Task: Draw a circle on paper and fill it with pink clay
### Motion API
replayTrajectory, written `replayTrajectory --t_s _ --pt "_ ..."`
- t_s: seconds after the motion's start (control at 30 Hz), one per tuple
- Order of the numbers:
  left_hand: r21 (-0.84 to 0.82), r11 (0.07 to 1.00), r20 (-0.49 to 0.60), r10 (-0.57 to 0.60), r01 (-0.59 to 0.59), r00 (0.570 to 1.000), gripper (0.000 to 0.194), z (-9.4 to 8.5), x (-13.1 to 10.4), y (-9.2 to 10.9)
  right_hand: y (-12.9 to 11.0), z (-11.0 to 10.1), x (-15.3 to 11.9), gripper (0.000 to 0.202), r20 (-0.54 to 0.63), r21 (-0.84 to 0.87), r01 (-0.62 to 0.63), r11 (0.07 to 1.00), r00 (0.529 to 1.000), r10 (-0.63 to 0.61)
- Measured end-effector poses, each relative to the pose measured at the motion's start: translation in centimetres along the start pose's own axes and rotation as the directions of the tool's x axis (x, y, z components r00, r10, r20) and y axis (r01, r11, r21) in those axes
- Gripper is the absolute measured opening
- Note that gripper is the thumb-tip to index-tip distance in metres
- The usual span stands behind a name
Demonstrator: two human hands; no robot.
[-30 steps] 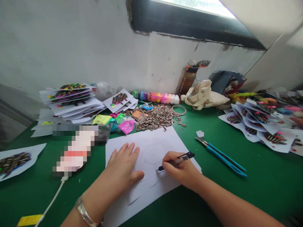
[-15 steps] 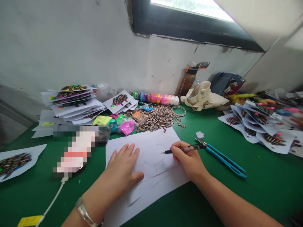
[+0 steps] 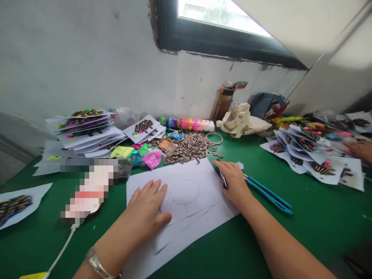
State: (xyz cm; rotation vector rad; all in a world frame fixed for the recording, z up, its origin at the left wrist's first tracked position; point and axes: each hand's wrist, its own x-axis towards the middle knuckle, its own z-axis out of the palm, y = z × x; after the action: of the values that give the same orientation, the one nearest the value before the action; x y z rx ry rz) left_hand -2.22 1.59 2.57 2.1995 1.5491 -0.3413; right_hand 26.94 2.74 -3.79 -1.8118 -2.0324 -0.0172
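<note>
A white sheet of paper (image 3: 209,170) lies on the green table, with a pencil-like oval outline with two short legs and several slanting lines on it. My left hand (image 3: 149,205) rests flat on the paper's left part, fingers spread. At the paper's right edge, my right hand (image 3: 235,180) is closed round a dark pen (image 3: 223,180); the pen is partly hidden by the fingers and I cannot tell which end points where. Just right of this hand lies a blue utility knife (image 3: 269,193), beside a small white paper scrap (image 3: 240,165).
Behind the paper are a heap of striped sunflower seeds (image 3: 188,147), bagged coloured clay (image 3: 152,158) and a ring (image 3: 214,138). Stacked seed-picture cards (image 3: 95,137) stand left, more cards (image 3: 325,170) right. A blurred phone-like object with a cable (image 3: 62,248) lies left. Another person's hand (image 3: 360,150) shows far right.
My right hand has drawn back from the oval to the paper's right edge, and the pen has swung within its fingers. My left hand stays on the paper. The view has shifted slightly.
</note>
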Motion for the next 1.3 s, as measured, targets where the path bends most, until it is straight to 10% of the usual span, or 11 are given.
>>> replayTrajectory --t_s 0.47,0.73,1.03,1.2,1.3 --pt "-0.006 1.000 -0.018 -0.024 0.024 1.000 0.076 0.4 0.0 -0.5 0.5 1.2 0.1 0.085 0.079 -0.164 -0.006 0.986 0.997 0.019" --pt "-0.056 0.998 -0.167 0.019 -0.029 0.986 0.067 2.0 0.3 -1.5 0.0 0.9 0.5 0.048 -0.144 0.129 0.087 0.988 0.987 -0.068" --pt "-0.002 1.000 -0.181 0.021 -0.021 0.983 0.056 1.0 0.1 -0.5 -1.5 1.0 -0.2 0.029 -0.108 0.319 0.170 0.933 0.984 -0.142" --pt "0.012 0.998 -0.271 0.055 -0.054 0.961 0.043 0.9 0.4 -0.7 -0.6 -0.8 1.4 0.046 -0.098 0.645 -0.096 0.758 0.973 0.207" --pt "-0.016 0.998 -0.386 0.043 -0.053 0.922 0.038 1.1 0.9 -1.2 1.2 -4.8 4.4 0.071 -0.147 0.905 -0.068 0.419 0.876 0.459"
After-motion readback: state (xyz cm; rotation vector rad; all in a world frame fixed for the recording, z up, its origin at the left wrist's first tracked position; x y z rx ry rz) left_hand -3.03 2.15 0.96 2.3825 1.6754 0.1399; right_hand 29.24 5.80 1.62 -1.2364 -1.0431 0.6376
